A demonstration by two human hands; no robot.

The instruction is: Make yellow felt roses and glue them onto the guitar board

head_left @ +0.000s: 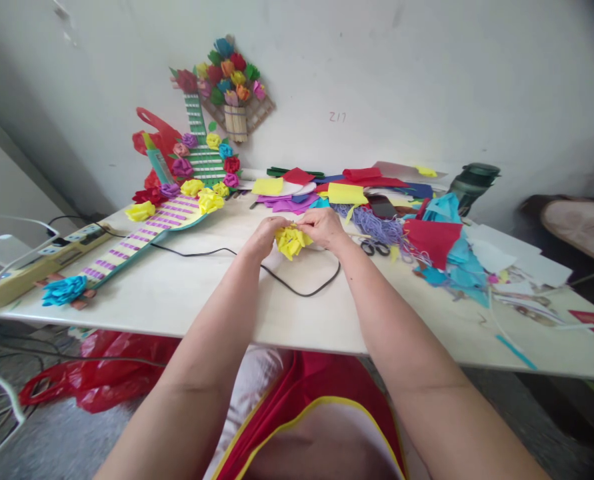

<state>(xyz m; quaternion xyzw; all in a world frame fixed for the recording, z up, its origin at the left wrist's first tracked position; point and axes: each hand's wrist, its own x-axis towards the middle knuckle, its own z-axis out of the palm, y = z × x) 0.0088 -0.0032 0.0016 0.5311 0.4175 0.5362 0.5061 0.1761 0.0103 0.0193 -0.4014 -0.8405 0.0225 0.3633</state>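
Observation:
A yellow crepe paper flower (293,242) is held between my two hands above the middle of the table. My left hand (263,238) grips its left edge with closed fingers. My right hand (323,229) pinches its upper right side, fingertips bent over the petals. Beneath the hands runs a black cord (297,291) in a loop. Just right of my right hand lie scissors (375,249) with dark handles. To the left, a guitar-shaped craft (137,241) with purple strips carries yellow flowers and a blue flower (65,291).
Coloured paper sheets (347,194) are piled along the wall, beside purple shredded strands (371,225). A dark bottle (471,183) stands at the back right. A power strip (41,257) lies at the left edge. Blue paper scraps (469,267) cover the right side. A green guitar-shaped craft (207,160) leans on the wall.

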